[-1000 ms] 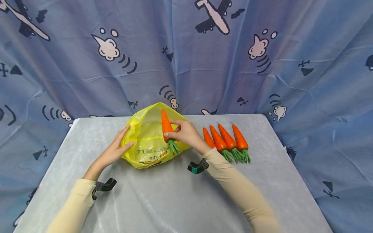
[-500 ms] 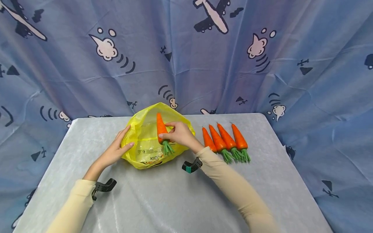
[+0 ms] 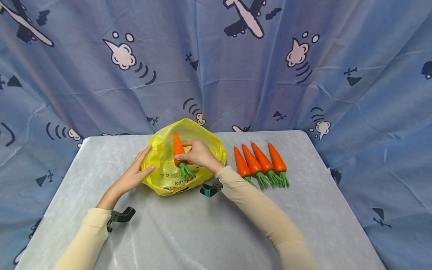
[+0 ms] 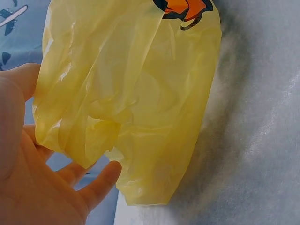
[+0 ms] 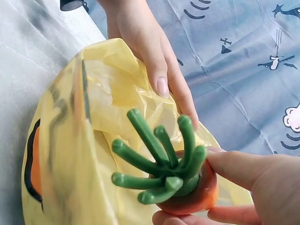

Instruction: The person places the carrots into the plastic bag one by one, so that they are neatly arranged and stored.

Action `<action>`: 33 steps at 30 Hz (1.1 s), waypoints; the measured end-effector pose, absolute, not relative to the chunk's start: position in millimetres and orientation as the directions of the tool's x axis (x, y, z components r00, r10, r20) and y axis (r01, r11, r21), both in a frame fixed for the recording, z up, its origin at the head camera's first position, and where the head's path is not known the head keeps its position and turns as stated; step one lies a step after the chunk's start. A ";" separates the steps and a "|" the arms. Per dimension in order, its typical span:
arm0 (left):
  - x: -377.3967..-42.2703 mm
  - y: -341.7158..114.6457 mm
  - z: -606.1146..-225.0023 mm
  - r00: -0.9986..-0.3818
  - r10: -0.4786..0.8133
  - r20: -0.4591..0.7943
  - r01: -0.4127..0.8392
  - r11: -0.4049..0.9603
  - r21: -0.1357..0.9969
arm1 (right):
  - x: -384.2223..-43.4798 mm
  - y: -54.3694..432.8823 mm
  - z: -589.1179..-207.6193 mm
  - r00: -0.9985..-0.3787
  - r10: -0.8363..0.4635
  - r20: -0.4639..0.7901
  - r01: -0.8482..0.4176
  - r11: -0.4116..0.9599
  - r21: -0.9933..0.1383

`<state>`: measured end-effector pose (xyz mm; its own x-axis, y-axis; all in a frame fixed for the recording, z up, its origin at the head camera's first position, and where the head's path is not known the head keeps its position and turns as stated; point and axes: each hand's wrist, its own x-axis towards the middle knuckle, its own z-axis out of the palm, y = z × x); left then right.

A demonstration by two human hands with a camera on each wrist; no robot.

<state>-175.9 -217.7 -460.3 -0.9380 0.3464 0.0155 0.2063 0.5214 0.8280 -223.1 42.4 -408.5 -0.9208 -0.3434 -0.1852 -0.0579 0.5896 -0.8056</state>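
Observation:
A yellow plastic bag [image 3: 158, 185] with printing on it lies mouth toward me on the table. My left hand [image 3: 133, 174] holds its left rim, thumb inside and fingers outside; the left wrist view shows the bag's outer wall [image 4: 154, 112] beside that hand. At the bag's mouth, my right hand [image 3: 199, 154] pinches an orange carrot [image 3: 178, 148], tip up and green stalks down. The right wrist view shows the carrot's green stalks [image 5: 164, 164] close up, with the right thumb and fingers around its thick end. Part of the bag's inside is hidden behind the carrot and right hand.
Several more carrots [image 3: 262, 157] lie side by side on the table to the right of the bag, stalks toward me. The pale grey table [image 3: 189, 236] ends at a blue curtain [image 3: 216, 67] printed with planes.
My right hand has moved left with the carrot, further across the bag's mouth, and slightly down. The left hand stays at the rim. The leftmost carrot's stalks now show.

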 end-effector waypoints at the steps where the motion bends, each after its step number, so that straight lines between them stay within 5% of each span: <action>1: -175.6 -217.3 -459.9 -0.938 0.347 0.017 0.208 0.520 0.828 | -223.6 40.5 -409.0 -0.921 -0.344 -0.186 -0.058 0.591 -0.804; 33: -174.4 -211.5 -466.4 -0.938 0.345 0.021 0.208 0.515 0.831 | -240.5 5.9 -430.1 -0.888 -0.307 -0.342 0.131 0.544 -0.829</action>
